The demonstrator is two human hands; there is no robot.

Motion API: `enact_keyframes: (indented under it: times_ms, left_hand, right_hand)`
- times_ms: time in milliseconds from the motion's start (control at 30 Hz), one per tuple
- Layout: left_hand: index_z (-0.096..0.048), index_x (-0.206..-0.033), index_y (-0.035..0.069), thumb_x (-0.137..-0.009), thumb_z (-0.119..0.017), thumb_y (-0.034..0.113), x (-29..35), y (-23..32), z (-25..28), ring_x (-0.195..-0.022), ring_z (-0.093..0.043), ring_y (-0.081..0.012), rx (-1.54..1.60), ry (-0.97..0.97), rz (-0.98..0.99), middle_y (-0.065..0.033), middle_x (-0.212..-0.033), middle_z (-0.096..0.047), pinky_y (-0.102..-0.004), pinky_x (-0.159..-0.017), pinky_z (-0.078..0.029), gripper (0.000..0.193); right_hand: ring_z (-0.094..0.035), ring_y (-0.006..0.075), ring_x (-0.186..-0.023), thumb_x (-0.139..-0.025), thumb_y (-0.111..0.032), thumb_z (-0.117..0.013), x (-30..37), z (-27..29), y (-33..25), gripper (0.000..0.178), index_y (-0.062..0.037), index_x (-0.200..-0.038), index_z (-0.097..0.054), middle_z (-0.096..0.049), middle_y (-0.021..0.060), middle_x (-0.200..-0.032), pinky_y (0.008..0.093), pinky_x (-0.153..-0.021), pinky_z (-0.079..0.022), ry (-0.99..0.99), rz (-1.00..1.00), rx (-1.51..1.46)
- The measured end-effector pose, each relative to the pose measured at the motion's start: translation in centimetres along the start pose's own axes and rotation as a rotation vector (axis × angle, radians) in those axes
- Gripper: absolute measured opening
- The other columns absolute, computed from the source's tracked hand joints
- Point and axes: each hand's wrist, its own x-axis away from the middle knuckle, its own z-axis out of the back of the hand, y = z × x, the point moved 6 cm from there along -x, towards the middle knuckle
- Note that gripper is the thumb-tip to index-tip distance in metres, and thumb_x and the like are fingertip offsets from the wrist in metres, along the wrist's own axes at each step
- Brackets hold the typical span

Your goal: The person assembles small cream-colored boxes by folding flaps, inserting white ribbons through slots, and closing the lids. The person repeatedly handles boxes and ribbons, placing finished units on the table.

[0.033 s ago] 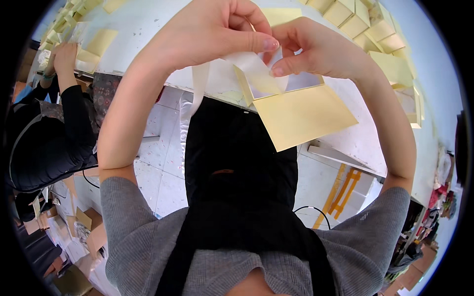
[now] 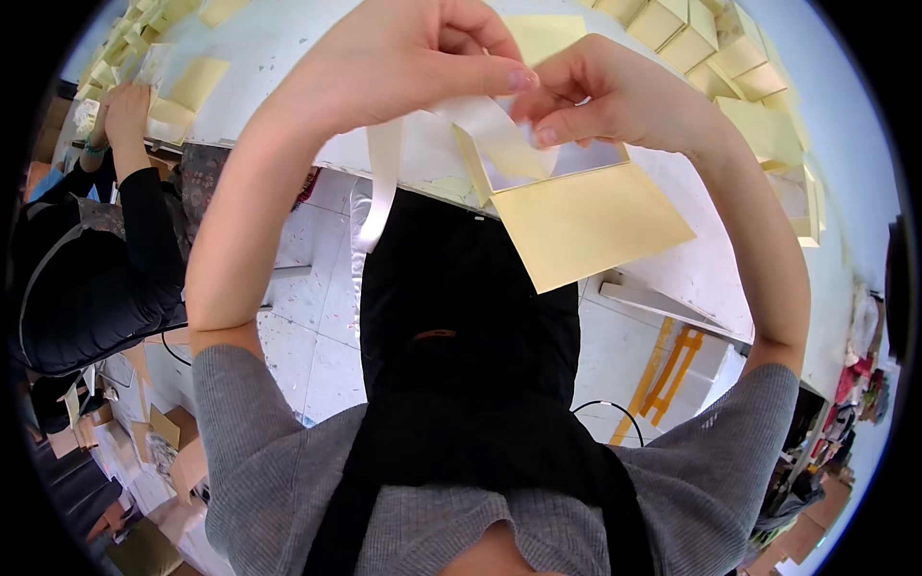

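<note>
A white satin-looking ribbon (image 2: 384,168) runs between my hands at the table's near edge. My left hand (image 2: 408,67) pinches it between thumb and bent fingers. One tail drops from there past the edge, and a loop curls down toward the box. Closed in a pinch beside the loop, my right hand (image 2: 619,101) grips the ribbon too, though its fingers partly cover the spot. Beneath both hands lies a pale yellow box (image 2: 473,168) with a whitish inside. Its lid (image 2: 595,228) is folded back toward me and overhangs the table edge.
Several pale yellow boxes (image 2: 687,34) stand at the back right of the white table (image 2: 259,58). Another yellow piece (image 2: 547,31) lies behind my hands. At the left, a co-worker's hand (image 2: 127,110) handles yellow box parts. A yellow frame (image 2: 672,374) is below, on the right.
The hanging ribbon tail reaches lower and has swung slightly left. My left hand has shifted a little left, and the loop has moved slightly. The box stays nearly still.
</note>
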Motion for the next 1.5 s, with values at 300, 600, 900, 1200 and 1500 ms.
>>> enact_keyframes:
  times_ms: [300, 600, 900, 1200, 1500]
  left_hand:
    - [-0.069, -0.084, 0.003, -0.089, -0.067, 0.020, -0.9, 0.4, 2.4, -0.061, -0.052, -0.0024, -0.166, 0.243, -0.052, 0.0005, -0.072, -0.064, -0.0171, -0.054, -0.038, 0.018]
    - [-0.072, -0.082, 0.004, -0.086, -0.068, 0.026, 7.4, -5.7, 14.3, -0.060, -0.053, -0.0058, -0.262, 0.162, 0.104, -0.0023, -0.069, -0.065, -0.0208, -0.053, -0.040, 0.023]
    - [-0.070, -0.084, 0.000, -0.086, -0.071, 0.018, -0.3, 3.6, -0.3, -0.060, -0.055, -0.0058, -0.457, -0.050, -0.273, -0.0025, -0.068, -0.064, -0.0206, -0.054, -0.044, 0.018]
    - [-0.072, -0.087, -0.005, -0.081, -0.070, 0.010, -1.6, 0.8, -0.3, -0.064, -0.061, -0.0091, -0.210, 0.030, 0.036, -0.0092, -0.070, -0.068, -0.0241, -0.059, -0.048, 0.016]
    - [-0.066, -0.090, -0.001, -0.088, -0.071, 0.021, 0.7, -11.1, 0.6, -0.064, -0.059, -0.0056, 0.123, 0.707, 0.045, -0.0020, -0.073, -0.067, -0.0201, -0.060, -0.047, 0.023]
  right_hand:
    - [-0.045, 0.0040, -0.059, -0.085, -0.011, -0.068, 0.6, -0.1, 1.1, 0.011, -0.0002, -0.086, -0.070, -0.052, -0.0022, -0.062, 0.0228, -0.051, -0.036, 0.111, 0.120, 0.053]
    - [-0.045, 0.0147, -0.056, -0.076, -0.003, -0.068, 3.1, 2.9, 5.7, 0.005, 0.0001, -0.076, -0.065, -0.051, 0.0065, -0.060, 0.0301, -0.055, -0.038, 0.126, -0.175, 0.487]
    - [-0.064, 0.0137, -0.092, -0.088, -0.003, -0.062, 1.3, 1.0, -2.9, 0.048, -0.0038, -0.134, -0.049, -0.067, 0.0094, -0.108, 0.0253, -0.088, -0.049, 0.019, 0.391, -0.298]
    - [-0.060, 0.0087, -0.063, -0.089, -0.016, -0.062, 0.9, -0.3, 0.6, 0.016, -0.0014, -0.094, -0.065, -0.066, 0.0037, -0.072, 0.0234, -0.053, -0.046, 0.326, 0.009, -0.174]
    - [-0.052, 0.0142, -0.048, -0.090, -0.019, -0.053, -2.4, -3.9, 5.7, 0.029, 0.0024, -0.075, -0.065, -0.058, 0.0058, -0.053, 0.0347, -0.050, -0.042, 0.328, -0.306, 0.095]
